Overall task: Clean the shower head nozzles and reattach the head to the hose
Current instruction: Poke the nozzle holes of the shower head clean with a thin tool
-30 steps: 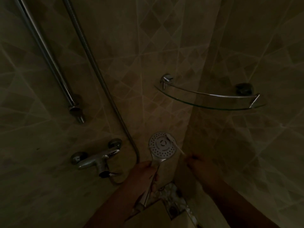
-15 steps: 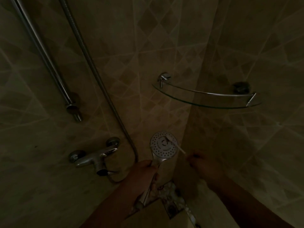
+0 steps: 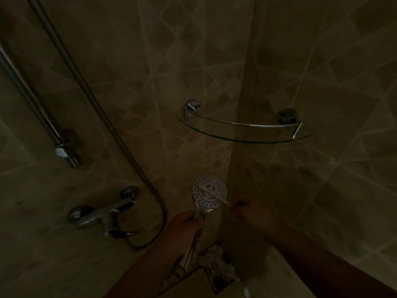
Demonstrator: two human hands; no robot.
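A: What's nearest the camera?

B: Two hands, low in a dim shower corner. The left hand (image 3: 184,226) is wrapped around the chrome handle of the shower head (image 3: 209,193), holding it upright with the face turned toward the camera.

A: How does the head look?

B: One round, pale face with rings of small dark nozzle holes and a plain centre. A thin white brush (image 3: 211,193) lies slanted across it, touching the nozzles.

A: And the other hand?

B: The right hand (image 3: 255,214) sits just right of the head, blurred and in shadow. It looks closed at the end of the brush, but I cannot tell the grip for certain.

A: Further back?

B: One mixer tap (image 3: 103,216) on the left wall, with one metal hose (image 3: 96,104) looping from under it and running up the tiles. One chrome rail (image 3: 32,104) stands left of the hose.

A: Any shelves?

B: One glass corner shelf (image 3: 245,134) with a chrome rim, above the hands. I see nothing on it.
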